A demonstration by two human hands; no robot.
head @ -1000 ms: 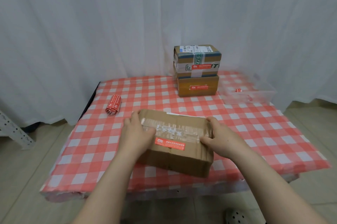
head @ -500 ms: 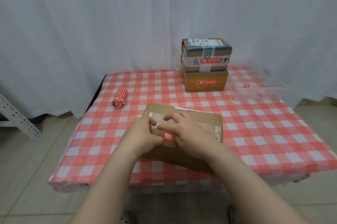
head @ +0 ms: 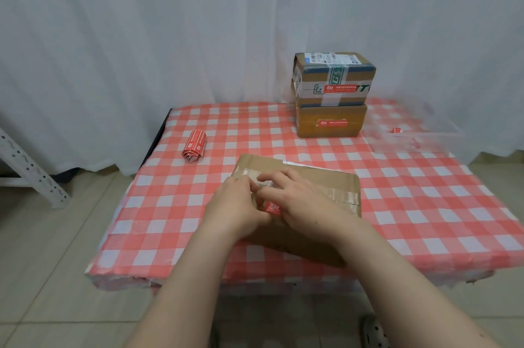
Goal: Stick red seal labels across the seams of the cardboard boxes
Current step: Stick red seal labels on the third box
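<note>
**Both hands down, meeting in the middle**

So the bare left forearm (head: 187, 271) and right forearm (head: 377, 268) come in from the bottom edge and angle toward each other. The left hand (head: 236, 206) is palm down, knuckles up. Its fingertips tuck in against the other hand, so I can't tell its grip. The right hand (head: 303, 200) lies flat, fingers (head: 276, 177) stretched out and slightly spread, touching the left.
</note>
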